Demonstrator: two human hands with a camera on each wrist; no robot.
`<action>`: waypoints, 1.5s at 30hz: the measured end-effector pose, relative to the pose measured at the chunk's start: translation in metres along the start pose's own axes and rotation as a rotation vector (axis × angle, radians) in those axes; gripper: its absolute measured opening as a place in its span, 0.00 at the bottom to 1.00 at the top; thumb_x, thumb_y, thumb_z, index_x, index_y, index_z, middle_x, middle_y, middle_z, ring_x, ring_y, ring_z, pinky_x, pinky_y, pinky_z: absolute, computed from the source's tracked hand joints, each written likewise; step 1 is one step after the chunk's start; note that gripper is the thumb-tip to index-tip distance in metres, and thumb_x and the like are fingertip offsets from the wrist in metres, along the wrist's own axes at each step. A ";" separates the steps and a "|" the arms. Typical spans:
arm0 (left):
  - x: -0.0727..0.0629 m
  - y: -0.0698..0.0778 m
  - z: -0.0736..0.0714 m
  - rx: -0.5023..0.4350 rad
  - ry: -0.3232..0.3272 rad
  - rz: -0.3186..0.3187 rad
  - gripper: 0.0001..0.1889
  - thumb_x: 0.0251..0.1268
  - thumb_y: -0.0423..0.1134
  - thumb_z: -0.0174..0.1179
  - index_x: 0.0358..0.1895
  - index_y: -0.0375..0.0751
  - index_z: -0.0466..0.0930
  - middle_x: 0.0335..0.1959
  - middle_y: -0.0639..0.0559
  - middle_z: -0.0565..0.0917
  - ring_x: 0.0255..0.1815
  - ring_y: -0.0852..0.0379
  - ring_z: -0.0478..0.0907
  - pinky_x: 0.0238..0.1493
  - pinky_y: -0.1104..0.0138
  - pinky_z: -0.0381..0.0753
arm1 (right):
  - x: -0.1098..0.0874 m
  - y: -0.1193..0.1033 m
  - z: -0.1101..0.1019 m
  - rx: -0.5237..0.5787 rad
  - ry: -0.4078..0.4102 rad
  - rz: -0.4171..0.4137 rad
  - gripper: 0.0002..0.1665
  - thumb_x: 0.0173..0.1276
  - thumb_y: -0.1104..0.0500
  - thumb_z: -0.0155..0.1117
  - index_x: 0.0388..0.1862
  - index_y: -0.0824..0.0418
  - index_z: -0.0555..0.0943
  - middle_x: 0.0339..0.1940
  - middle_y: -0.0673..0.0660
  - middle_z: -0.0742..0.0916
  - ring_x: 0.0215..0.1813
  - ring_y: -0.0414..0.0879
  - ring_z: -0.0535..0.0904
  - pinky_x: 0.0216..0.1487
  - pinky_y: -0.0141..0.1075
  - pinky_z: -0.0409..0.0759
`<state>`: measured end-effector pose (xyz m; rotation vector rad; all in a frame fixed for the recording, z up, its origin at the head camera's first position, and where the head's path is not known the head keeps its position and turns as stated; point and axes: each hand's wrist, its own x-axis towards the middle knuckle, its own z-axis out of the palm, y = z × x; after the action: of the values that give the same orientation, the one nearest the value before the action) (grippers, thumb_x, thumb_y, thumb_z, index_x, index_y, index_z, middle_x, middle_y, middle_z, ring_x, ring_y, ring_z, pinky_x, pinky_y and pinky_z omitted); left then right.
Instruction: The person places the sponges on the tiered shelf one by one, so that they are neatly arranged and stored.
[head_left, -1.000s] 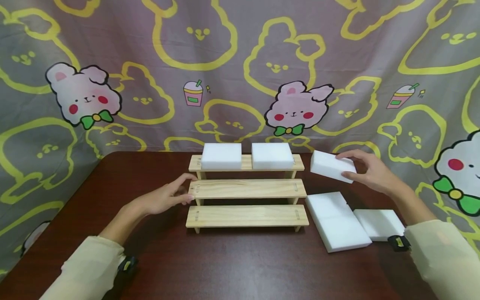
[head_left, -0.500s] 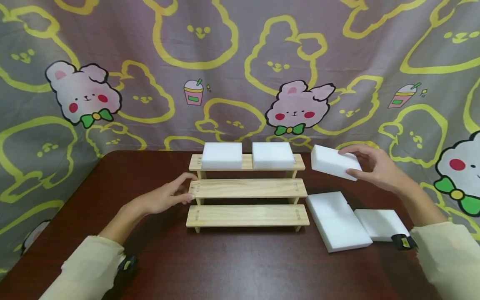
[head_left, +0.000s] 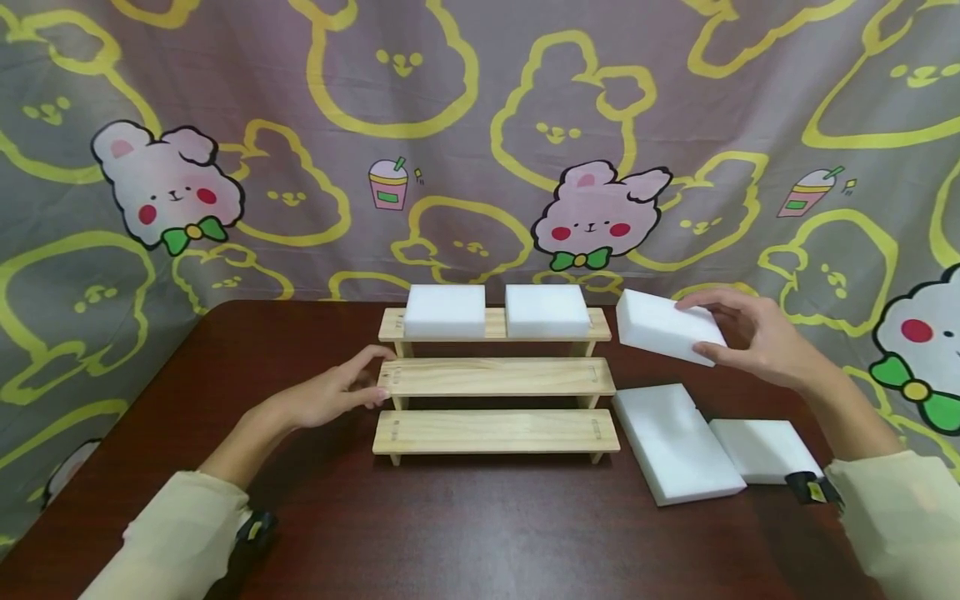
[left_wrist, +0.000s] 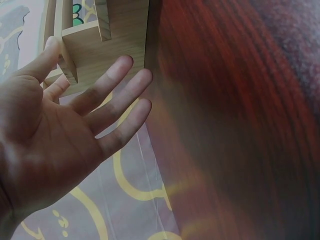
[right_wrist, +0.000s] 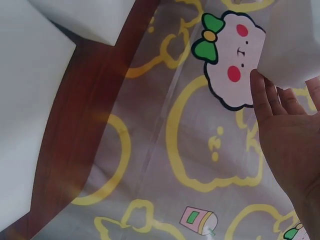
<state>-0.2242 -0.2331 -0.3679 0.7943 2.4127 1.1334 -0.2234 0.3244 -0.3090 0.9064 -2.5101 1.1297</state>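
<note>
A three-tier wooden display shelf [head_left: 498, 379] stands on the dark red-brown table. My left hand [head_left: 322, 398] pinches the left end of its middle board between thumb and index finger; in the left wrist view the other fingers [left_wrist: 131, 87] spread away from the wood. With thumb and fingers, my right hand [head_left: 768, 342] grips one end of a white foam block [head_left: 662, 327], raised and tilted to the right of the top tier. Two similar blocks, a left one [head_left: 446, 310] and a right one [head_left: 547, 310], sit on the top board with a gap between them.
Right of the shelf, white foam pieces lie flat on the table [head_left: 495, 533]: a long slab [head_left: 678, 442] close to the shelf and a smaller block [head_left: 765, 450] beside it, below my right forearm. A patterned curtain [head_left: 465, 167] hangs behind the table's far edge.
My right hand has shifted slightly right and up with the foam block, whose left end then drifted a little back left. The left hand keeps its place on the shelf.
</note>
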 end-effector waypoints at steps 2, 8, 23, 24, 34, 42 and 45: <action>0.000 0.000 0.000 0.001 0.000 0.000 0.26 0.82 0.38 0.55 0.72 0.39 0.55 0.42 0.39 0.84 0.44 0.43 0.82 0.51 0.47 0.79 | 0.000 -0.003 0.001 -0.001 -0.003 -0.011 0.33 0.51 0.81 0.74 0.58 0.68 0.81 0.58 0.45 0.82 0.55 0.40 0.74 0.54 0.20 0.73; 0.001 0.001 0.000 0.006 -0.001 0.006 0.26 0.82 0.38 0.55 0.72 0.39 0.55 0.43 0.38 0.84 0.44 0.43 0.82 0.51 0.47 0.79 | 0.001 -0.010 0.003 -0.010 -0.008 -0.053 0.35 0.49 0.81 0.76 0.58 0.67 0.81 0.58 0.46 0.82 0.56 0.40 0.74 0.56 0.19 0.73; 0.000 0.001 0.001 0.001 0.000 0.002 0.26 0.82 0.38 0.55 0.73 0.38 0.54 0.43 0.37 0.84 0.44 0.43 0.82 0.51 0.46 0.79 | 0.005 -0.022 0.010 0.027 -0.064 -0.126 0.36 0.47 0.80 0.77 0.57 0.65 0.81 0.57 0.53 0.81 0.56 0.40 0.76 0.59 0.22 0.72; 0.000 0.001 0.001 0.001 0.000 0.001 0.26 0.82 0.38 0.55 0.73 0.38 0.54 0.43 0.37 0.84 0.44 0.43 0.82 0.51 0.46 0.79 | 0.006 -0.023 0.011 0.027 -0.065 -0.129 0.35 0.47 0.80 0.77 0.57 0.65 0.81 0.57 0.53 0.82 0.56 0.40 0.76 0.59 0.22 0.72; 0.000 0.003 0.000 -0.003 -0.007 -0.013 0.27 0.82 0.39 0.55 0.74 0.39 0.54 0.45 0.37 0.83 0.45 0.43 0.82 0.52 0.46 0.79 | 0.007 -0.028 0.019 0.013 -0.071 -0.146 0.36 0.46 0.78 0.80 0.56 0.61 0.82 0.55 0.57 0.83 0.56 0.39 0.77 0.57 0.23 0.73; 0.000 0.003 0.000 -0.006 -0.010 -0.015 0.27 0.83 0.40 0.55 0.74 0.39 0.53 0.46 0.37 0.83 0.46 0.43 0.82 0.52 0.46 0.79 | 0.008 -0.029 0.024 -0.085 -0.071 -0.148 0.38 0.45 0.72 0.84 0.57 0.54 0.83 0.55 0.50 0.84 0.56 0.36 0.76 0.58 0.23 0.70; 0.000 0.003 0.000 -0.006 -0.010 -0.013 0.27 0.82 0.39 0.55 0.74 0.39 0.53 0.45 0.37 0.83 0.46 0.43 0.82 0.52 0.46 0.79 | 0.008 -0.031 0.026 -0.117 -0.069 -0.144 0.38 0.45 0.69 0.85 0.57 0.52 0.84 0.55 0.48 0.85 0.56 0.36 0.76 0.58 0.24 0.69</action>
<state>-0.2230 -0.2314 -0.3659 0.7790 2.4018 1.1292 -0.2095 0.2861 -0.3047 1.0905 -2.4888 0.9127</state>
